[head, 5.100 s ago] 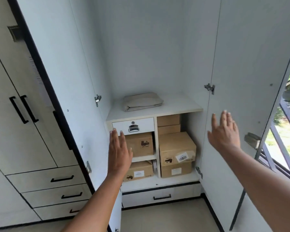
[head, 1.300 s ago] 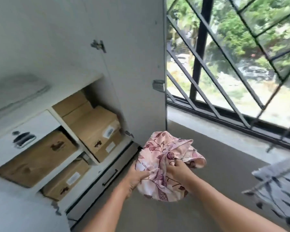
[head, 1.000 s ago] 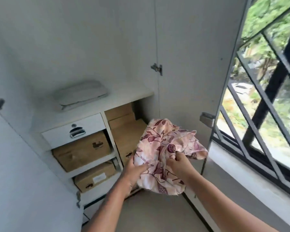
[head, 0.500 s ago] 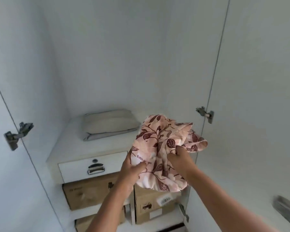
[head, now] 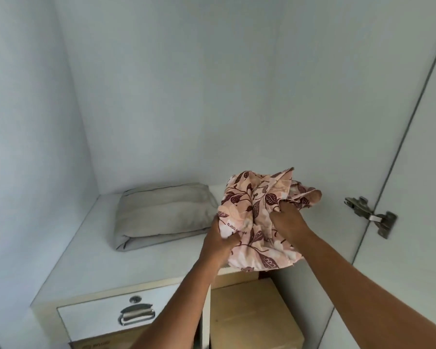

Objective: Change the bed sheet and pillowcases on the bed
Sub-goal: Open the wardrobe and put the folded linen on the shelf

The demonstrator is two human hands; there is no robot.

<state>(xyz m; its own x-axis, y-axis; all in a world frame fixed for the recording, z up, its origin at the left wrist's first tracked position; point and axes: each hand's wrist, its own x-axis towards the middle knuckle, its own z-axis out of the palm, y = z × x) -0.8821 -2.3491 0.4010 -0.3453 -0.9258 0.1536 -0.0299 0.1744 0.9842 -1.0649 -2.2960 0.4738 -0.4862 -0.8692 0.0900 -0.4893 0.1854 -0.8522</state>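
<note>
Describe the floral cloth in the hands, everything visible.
The floral cloth is thin pink fabric printed with maroon leaves and vines, with lettering along a pale edge. It is crumpled into a loose bundle, not folded. The left hand grips its lower left, the right hand its upper right. It is held over the right end of the wardrobe shelf, beside folded grey linen; whether it touches either is unclear.
</note>
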